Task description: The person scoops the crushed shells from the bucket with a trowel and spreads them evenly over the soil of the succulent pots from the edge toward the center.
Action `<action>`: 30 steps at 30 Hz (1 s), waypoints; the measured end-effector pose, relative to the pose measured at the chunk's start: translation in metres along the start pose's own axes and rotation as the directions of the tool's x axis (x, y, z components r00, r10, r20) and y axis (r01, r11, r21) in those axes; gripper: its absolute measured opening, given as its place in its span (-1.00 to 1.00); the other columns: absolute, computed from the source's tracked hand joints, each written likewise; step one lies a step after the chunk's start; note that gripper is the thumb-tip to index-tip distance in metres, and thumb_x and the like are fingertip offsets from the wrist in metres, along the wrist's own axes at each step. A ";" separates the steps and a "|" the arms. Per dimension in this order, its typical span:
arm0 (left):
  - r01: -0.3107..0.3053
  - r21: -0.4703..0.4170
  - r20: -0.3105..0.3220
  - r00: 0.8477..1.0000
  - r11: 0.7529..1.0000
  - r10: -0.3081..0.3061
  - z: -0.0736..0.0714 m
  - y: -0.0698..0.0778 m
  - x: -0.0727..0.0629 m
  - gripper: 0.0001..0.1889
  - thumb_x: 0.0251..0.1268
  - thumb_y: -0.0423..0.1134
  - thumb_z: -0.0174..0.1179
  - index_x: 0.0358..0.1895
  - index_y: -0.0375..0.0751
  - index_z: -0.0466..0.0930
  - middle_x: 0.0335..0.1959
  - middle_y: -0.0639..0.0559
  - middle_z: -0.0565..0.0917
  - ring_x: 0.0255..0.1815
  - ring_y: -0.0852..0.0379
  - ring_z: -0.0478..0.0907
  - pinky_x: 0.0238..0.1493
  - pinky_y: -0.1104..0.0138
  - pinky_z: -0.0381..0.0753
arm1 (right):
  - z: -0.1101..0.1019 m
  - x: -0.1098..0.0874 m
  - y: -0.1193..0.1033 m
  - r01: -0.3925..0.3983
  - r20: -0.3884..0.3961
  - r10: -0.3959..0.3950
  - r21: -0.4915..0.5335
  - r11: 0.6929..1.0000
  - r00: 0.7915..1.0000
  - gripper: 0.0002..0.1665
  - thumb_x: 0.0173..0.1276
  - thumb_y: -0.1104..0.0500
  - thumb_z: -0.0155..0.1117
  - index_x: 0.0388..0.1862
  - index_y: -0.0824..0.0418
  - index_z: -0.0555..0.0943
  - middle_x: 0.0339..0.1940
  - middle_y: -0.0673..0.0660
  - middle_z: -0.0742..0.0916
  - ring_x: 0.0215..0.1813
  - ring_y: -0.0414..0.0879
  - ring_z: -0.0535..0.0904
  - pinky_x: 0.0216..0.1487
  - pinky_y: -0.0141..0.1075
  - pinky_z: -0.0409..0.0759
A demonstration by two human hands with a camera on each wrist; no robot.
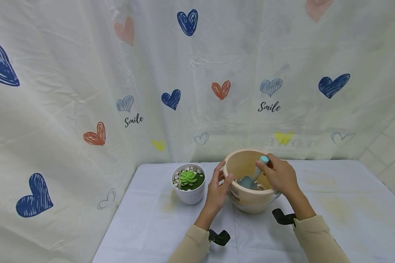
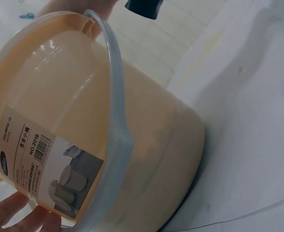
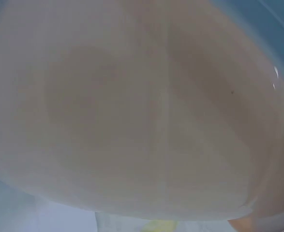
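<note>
A cream plastic bucket (image 1: 250, 200) sits on the white-covered table, tilted slightly toward the person. My left hand (image 1: 217, 191) holds its left rim, thumb on the near edge and fingers around the side. In the left wrist view, fingertips (image 2: 11, 212) lie by the printed label (image 2: 40, 159) on the bucket. My right hand (image 1: 281, 176) grips the pale handle of a small garden trowel (image 1: 257, 171) inside the bucket. Its blue-grey blade rests among small pebbles (image 1: 259, 186) at the bottom. The right wrist view is filled by the bucket's outer wall (image 3: 132, 121).
A white pot (image 1: 191, 197) with a green succulent (image 1: 187, 178) and pebbles stands left of the bucket. The bucket's grey carrying handle (image 2: 115, 92) hangs down its near side. Behind the table (image 1: 335, 204) hangs a curtain (image 1: 233, 44) with heart prints.
</note>
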State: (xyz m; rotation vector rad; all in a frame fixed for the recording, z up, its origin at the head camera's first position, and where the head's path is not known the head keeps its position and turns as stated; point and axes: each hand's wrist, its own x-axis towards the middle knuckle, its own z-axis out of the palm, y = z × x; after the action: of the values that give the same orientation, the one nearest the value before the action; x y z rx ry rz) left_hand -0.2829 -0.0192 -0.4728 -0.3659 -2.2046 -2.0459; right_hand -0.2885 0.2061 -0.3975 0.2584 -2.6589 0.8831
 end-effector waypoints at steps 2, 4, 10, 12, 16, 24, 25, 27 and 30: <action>-0.003 0.000 0.001 1.000 1.000 0.003 0.000 -0.001 0.000 -0.42 0.54 0.12 0.07 0.56 0.40 0.20 0.39 -0.09 0.52 0.40 0.00 0.47 0.35 -0.01 0.52 | 0.000 0.000 0.001 0.002 -0.008 -0.002 0.005 1.000 1.000 -0.55 0.57 -0.20 0.11 -0.15 0.18 0.57 -0.47 0.08 0.72 -0.50 -0.13 0.49 -0.46 -0.24 0.33; -0.001 0.000 0.001 1.000 1.000 0.001 0.000 -0.001 0.000 -0.42 0.54 0.11 0.07 0.55 0.40 0.20 0.39 -0.08 0.52 0.40 0.01 0.47 0.36 -0.01 0.50 | 0.001 0.000 0.003 0.001 -0.011 -0.001 0.010 1.000 1.000 -0.54 0.58 -0.21 0.10 -0.15 0.18 0.57 -0.46 0.12 0.73 -0.50 -0.12 0.49 -0.46 -0.24 0.33; 0.001 0.005 0.002 1.000 1.000 -0.001 0.000 -0.001 -0.001 -0.41 0.53 0.13 0.08 0.55 0.43 0.19 0.41 -0.05 0.51 0.40 0.02 0.47 0.37 -0.01 0.49 | 0.001 0.000 0.004 -0.025 -0.008 0.025 0.026 0.999 1.000 -0.52 0.58 -0.23 0.08 -0.12 0.17 0.57 -0.40 0.20 0.76 -0.48 -0.10 0.52 -0.44 -0.23 0.35; -0.003 0.009 0.000 1.000 1.000 0.003 0.000 -0.002 0.000 -0.41 0.53 0.12 0.08 0.55 0.41 0.19 0.41 -0.06 0.52 0.40 0.02 0.47 0.35 -0.01 0.50 | 0.001 0.000 0.004 -0.033 -0.006 0.033 0.031 0.999 0.999 -0.52 0.58 -0.23 0.07 -0.11 0.17 0.57 -0.40 0.20 0.76 -0.48 -0.09 0.52 -0.43 -0.23 0.35; -0.005 0.009 0.000 1.000 1.000 0.005 0.000 -0.002 0.000 -0.41 0.53 0.12 0.08 0.55 0.41 0.19 0.41 -0.05 0.51 0.40 0.02 0.47 0.35 -0.01 0.50 | 0.001 0.000 0.005 -0.033 -0.011 0.034 0.042 0.999 0.999 -0.53 0.58 -0.23 0.07 -0.11 0.16 0.57 -0.40 0.18 0.77 -0.46 -0.09 0.54 -0.42 -0.23 0.36; 0.007 0.017 0.000 1.000 1.000 -0.007 0.000 -0.002 0.000 -0.42 0.53 0.16 0.07 0.55 0.46 0.18 0.42 -0.02 0.50 0.40 -0.01 0.47 0.31 -0.02 0.56 | 0.001 -0.001 0.004 -0.043 -0.038 0.046 0.087 0.995 0.998 -0.53 0.60 -0.23 0.04 -0.08 0.15 0.57 -0.43 0.12 0.76 -0.46 -0.08 0.53 -0.43 -0.24 0.35; 0.010 0.018 0.000 1.000 1.000 -0.010 0.000 -0.002 0.000 -0.42 0.53 0.17 0.07 0.54 0.47 0.18 0.42 -0.01 0.50 0.40 -0.01 0.47 0.29 -0.01 0.57 | 0.000 -0.001 0.004 -0.045 -0.041 0.049 0.092 0.995 0.998 -0.53 0.60 -0.23 0.04 -0.09 0.15 0.57 -0.43 0.12 0.76 -0.47 -0.08 0.52 -0.44 -0.24 0.34; 0.013 0.023 0.001 1.000 1.000 -0.013 0.000 -0.002 0.000 -0.41 0.52 0.18 0.07 0.54 0.48 0.18 0.43 0.00 0.49 0.39 -0.01 0.48 0.27 0.00 0.60 | 0.000 -0.001 0.003 -0.049 -0.045 0.054 0.100 0.994 0.998 -0.53 0.60 -0.22 0.04 -0.09 0.16 0.58 -0.42 0.14 0.76 -0.48 -0.06 0.48 -0.44 -0.24 0.33; 0.010 0.024 0.003 1.000 1.000 -0.010 -0.001 -0.002 0.000 -0.42 0.52 0.18 0.06 0.54 0.48 0.17 0.42 -0.01 0.49 0.39 -0.01 0.48 0.26 0.00 0.60 | -0.001 0.000 0.002 -0.062 -0.048 0.067 0.110 0.992 0.997 -0.52 0.60 -0.23 0.05 -0.09 0.16 0.58 -0.41 0.15 0.76 -0.49 -0.05 0.45 -0.44 -0.25 0.33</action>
State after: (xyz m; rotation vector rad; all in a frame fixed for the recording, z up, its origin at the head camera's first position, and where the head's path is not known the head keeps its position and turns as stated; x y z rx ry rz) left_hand -0.2836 -0.0199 -0.4751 -0.3561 -2.2356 -2.0233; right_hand -0.2885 0.2080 -0.3979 0.1734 -2.5887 1.0417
